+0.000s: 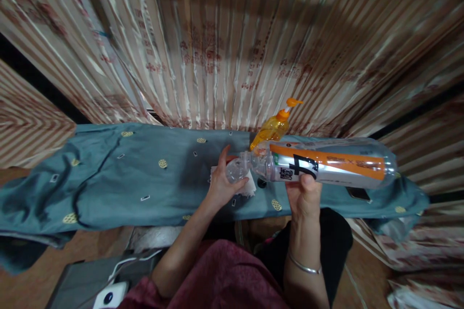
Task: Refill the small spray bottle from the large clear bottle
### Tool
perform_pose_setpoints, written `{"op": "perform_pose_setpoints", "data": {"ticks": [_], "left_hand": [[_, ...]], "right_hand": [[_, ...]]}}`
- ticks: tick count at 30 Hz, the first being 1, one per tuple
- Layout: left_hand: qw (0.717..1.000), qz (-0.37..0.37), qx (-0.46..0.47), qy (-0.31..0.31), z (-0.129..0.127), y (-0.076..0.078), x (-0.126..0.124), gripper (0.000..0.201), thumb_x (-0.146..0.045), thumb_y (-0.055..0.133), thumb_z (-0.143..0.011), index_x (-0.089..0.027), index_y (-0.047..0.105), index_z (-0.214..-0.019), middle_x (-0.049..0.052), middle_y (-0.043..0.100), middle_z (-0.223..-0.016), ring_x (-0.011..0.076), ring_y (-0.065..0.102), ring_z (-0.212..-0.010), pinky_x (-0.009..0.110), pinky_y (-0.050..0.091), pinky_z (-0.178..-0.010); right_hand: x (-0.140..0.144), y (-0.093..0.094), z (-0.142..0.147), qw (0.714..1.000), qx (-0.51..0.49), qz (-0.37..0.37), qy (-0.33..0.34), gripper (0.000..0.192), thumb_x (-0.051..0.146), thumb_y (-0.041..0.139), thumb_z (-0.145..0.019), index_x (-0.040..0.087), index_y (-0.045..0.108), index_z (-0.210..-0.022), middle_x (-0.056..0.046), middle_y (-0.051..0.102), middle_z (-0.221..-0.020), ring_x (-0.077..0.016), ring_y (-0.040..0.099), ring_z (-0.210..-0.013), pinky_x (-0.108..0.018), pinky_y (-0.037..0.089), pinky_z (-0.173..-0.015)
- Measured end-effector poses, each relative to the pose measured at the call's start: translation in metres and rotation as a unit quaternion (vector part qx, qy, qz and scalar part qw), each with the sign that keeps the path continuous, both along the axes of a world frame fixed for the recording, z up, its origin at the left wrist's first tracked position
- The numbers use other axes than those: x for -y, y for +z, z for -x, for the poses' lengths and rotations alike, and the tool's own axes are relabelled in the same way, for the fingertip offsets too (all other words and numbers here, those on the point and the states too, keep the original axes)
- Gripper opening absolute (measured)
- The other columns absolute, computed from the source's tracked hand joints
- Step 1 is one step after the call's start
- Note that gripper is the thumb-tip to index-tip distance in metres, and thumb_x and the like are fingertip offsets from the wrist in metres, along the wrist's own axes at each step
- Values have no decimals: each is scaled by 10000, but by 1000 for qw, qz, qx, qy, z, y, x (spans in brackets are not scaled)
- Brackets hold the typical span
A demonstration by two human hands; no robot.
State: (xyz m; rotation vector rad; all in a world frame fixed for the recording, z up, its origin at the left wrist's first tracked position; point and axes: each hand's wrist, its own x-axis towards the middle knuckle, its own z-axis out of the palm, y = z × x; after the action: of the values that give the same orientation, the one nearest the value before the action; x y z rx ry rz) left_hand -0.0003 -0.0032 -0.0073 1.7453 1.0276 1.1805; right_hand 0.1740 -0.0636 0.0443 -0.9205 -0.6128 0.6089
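A person's right hand (303,193) grips a large clear plastic bottle (326,169) with an orange label, held on its side above a table draped in a blue-grey cloth (119,178). The bottle's mouth points at a small clear cup (236,171) that the left hand (223,185) clasps over a white tissue (250,188). This looks like pouring; the mouth must stay lined up with the cup. An orange pump bottle (273,127) stands just behind.
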Motion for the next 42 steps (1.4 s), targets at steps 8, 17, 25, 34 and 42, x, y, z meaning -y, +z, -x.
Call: {"op": "perform_pose_setpoints", "data": {"ticks": [8,17,25,34,42], "left_hand": [[1000,6,3,-3,0,0,0,960,-205,805,-713,-225,292,-1524,80,678,-1235,262,674,-1158,441,516,-1056],[1000,-2,-4,-7,1,0,-1,929,-224,803,-714,-219,324,-1510,85,679,-1247,266,669,-1169,437,517,-1053],[1000,12,-2,-9,0,1,0,937,-214,795,-716,-208,306,-1515,95,680,-1250,270,672,-1153,459,511,-1059],[1000,-4,25,-12,1,-2,-1,1000,-195,822,-704,-223,267,-1536,109,648,-1292,274,639,-1214,482,481,-1108],[1000,5,30,8,3,-4,-3,1014,-217,848,-672,-238,294,-1520,124,604,-1357,287,612,-1263,516,451,-1136]], "right_hand": [[-1,11,-3,999,41,-7,-7,792,429,888,-483,248,645,-1215,-68,756,-1084,-304,714,-1061,-512,555,-975],[2,12,-9,996,93,-7,6,681,392,882,-532,238,674,-1162,-68,748,-1131,-302,690,-1129,-487,536,-1013],[5,4,-24,987,158,-1,3,606,418,858,-606,234,678,-1155,-69,759,-1105,-304,696,-1112,-494,542,-1010],[-1,13,-3,998,65,-21,14,686,407,892,-546,249,670,-1175,-62,755,-1123,-287,703,-1108,-490,548,-1002],[-5,-8,-4,997,-80,-3,-15,457,501,858,-626,283,723,-1003,23,781,-976,-186,728,-979,-356,615,-860]]}}
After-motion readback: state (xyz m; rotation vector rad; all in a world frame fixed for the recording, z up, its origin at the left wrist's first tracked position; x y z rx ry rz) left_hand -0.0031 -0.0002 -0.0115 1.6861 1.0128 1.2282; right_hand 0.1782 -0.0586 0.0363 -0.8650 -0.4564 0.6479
